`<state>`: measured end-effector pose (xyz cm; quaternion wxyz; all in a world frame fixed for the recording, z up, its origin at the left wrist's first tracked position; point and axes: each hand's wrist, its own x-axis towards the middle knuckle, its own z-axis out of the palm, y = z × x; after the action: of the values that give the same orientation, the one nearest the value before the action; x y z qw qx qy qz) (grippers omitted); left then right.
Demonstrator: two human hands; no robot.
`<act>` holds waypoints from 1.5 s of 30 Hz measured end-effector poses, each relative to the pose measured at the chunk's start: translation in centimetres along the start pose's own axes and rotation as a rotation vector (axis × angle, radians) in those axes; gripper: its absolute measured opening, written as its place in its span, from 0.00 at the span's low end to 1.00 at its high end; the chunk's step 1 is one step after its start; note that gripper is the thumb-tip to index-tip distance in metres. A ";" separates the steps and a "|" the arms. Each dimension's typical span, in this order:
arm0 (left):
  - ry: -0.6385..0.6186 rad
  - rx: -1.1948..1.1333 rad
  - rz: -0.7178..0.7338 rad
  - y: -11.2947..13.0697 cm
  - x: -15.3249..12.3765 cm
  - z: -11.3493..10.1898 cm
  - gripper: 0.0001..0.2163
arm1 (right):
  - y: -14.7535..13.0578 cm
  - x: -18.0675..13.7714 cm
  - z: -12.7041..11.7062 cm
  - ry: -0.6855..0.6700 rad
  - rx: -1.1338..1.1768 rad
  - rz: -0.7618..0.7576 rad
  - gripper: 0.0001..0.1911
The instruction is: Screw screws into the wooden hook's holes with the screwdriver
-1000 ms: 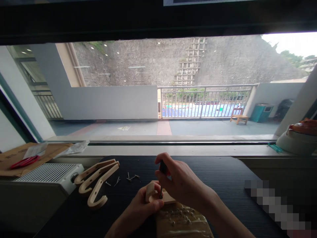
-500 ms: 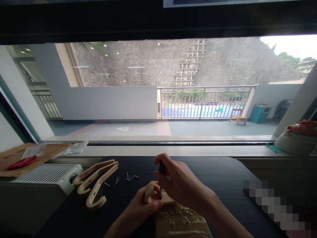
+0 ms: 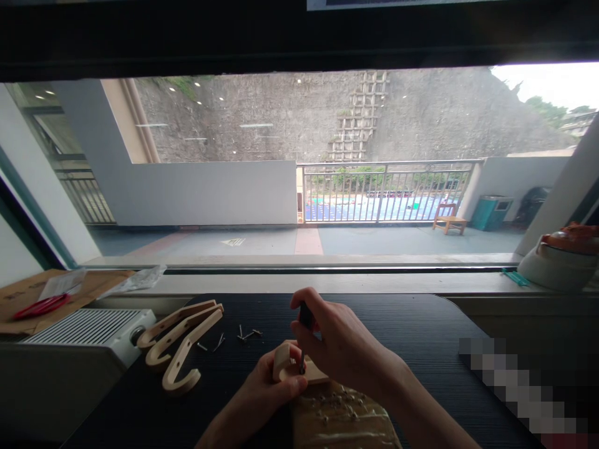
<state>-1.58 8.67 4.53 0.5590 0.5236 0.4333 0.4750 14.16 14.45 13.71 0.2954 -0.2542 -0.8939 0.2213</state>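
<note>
No wording is coming through legibly. Dark printed characters (image 3: pixel 23 290) are running along the cardboard (image 3: pixel 88 288) at left, too small to decipher. Outside, a pale triangular marking (image 3: pixel 233 242), possibly a sign, is lying on the walkway floor (image 3: pixel 266 240).

A black counter (image 3: pixel 397 315) with a fine-lined surface fills the lower middle of the frame, its far corners rounded. Toward its left edge, three pale wooden hooks (image 3: pixel 191 340) lie side by side at a slant, curved ends toward the lower left. Just right of them, several loose metal screws (image 3: pixel 242 334) are scattered. At the bottom centre sits a brown, tape-wrapped block (image 3: pixel 346 427), cut off by the frame.
</note>
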 end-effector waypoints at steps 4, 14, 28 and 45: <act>0.003 0.007 -0.011 0.0 0.0 -0.1 0.14 | -0.1 0.0 -0.1 -0.001 0.006 0.003 0.10; -0.003 -0.005 -0.001 -0.2 0.1 0.0 0.15 | -0.1 0.2 -0.2 -0.017 -0.009 0.020 0.10; -0.009 -0.004 0.001 -0.3 0.1 -0.2 0.14 | 0.0 0.0 -0.1 -0.015 0.002 0.016 0.10; -0.031 -0.026 0.042 -1.2 0.4 -0.4 0.16 | -0.4 0.0 -0.3 -0.001 -0.010 0.029 0.09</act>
<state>-1.83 9.11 3.35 0.5622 0.5324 0.4074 0.4842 14.21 14.27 14.15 0.2905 -0.2687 -0.8913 0.2213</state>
